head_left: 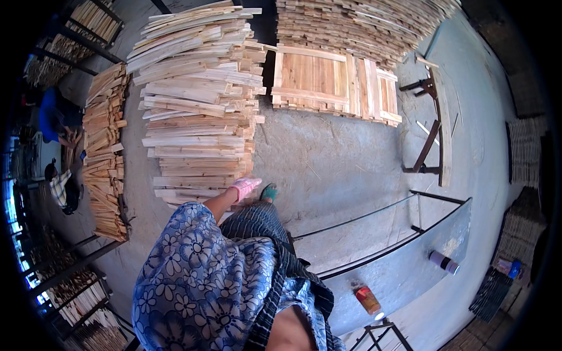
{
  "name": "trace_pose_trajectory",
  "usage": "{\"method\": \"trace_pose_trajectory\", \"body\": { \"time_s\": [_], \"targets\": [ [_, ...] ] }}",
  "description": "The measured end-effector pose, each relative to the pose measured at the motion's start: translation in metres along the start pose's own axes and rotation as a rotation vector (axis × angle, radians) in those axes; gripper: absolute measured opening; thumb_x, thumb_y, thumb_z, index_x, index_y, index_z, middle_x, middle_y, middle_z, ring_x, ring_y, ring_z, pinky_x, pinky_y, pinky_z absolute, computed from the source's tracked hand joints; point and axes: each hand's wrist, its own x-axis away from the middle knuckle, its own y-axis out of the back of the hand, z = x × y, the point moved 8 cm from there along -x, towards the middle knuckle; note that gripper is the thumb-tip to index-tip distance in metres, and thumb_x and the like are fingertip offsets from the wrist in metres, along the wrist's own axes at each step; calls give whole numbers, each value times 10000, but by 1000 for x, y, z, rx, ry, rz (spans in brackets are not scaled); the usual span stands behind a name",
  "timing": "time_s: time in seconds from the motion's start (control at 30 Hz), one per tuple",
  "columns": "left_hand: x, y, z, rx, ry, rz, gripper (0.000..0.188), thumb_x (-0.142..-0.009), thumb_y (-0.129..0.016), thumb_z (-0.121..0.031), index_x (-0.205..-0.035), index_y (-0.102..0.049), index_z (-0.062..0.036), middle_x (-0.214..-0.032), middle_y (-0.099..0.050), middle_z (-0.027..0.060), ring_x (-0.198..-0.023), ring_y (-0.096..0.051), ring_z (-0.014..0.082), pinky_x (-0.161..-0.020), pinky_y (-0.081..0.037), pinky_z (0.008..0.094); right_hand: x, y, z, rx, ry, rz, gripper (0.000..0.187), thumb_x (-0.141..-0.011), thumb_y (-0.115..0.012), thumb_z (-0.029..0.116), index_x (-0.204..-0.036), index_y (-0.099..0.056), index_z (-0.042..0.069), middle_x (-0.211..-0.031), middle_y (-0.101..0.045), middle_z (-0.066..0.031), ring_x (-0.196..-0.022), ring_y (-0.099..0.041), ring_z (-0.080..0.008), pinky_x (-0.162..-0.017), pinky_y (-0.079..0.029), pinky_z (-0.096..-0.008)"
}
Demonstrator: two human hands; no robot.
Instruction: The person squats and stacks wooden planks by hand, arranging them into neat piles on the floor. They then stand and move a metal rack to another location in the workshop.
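Observation:
My left hand, in a pink glove, reaches forward from a blue floral sleeve. Its fingers look stretched out, and no object shows in them. It is beside the near right end of a long stack of pale wooden slats; whether it touches them I cannot tell. Of my right arm only a bare part shows at the lower edge, and that hand is out of the picture. Just right of the gloved hand is my foot in a green sandal.
A dark-framed metal table stands at the right, bearing a red can and a dark bottle. Ahead are wooden panels and a metal-legged bench. Another slat pile and a person in blue are left.

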Motion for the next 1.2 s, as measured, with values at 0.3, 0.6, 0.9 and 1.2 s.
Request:
{"method": "trace_pose_trajectory", "body": {
  "time_s": [0.3, 0.6, 0.9, 1.2],
  "targets": [
    [-49, 56, -26, -113, 79, -235, 530, -947, -507, -517, -1252, -626, -101, -1169, -671, 198, -1134, -599, 364, -970, -459, 432, -92, 97, 327, 35, 448, 167, 488, -905, -575, 414, -1171, -598, 6, -1127, -659, -197, -1029, -650, -382, -875, -516, -439],
    [-77, 148, -31, -212, -254, -510, 389, -890, -641, -312, -1229, -592, -129, -1068, -668, 154, -981, -623, 342, -866, -500, 428, -166, 197, 636, 313, 1056, 243, 263, -916, -558, 262, -1112, -663, 123, -1140, -670, -135, -1014, -662, -333, -814, -526, -407],
    [-47, 163, -126, 1229, -65, -522, 301, -898, -704, -379, -1071, -571, -172, -830, -591, 17, -691, -585, 194, -589, -520, 358, -81, 338, 1058, 551, 1305, 39, 535, -905, -537, 465, -1225, -626, 46, -1207, -666, -229, -1155, -618, -382, -948, -485, -480],
    [-108, 463, -204, 1184, -259, -1030, 716, -909, -607, -573, -1439, -418, -131, -1392, -480, 107, -1219, -493, 260, -952, -450, 472, 195, 194, 1271, 472, 1821, 458, 473, -954, -589, 380, -1288, -603, 45, -1207, -669, -209, -1148, -628, -347, -992, -473, -417]
  ]
}}
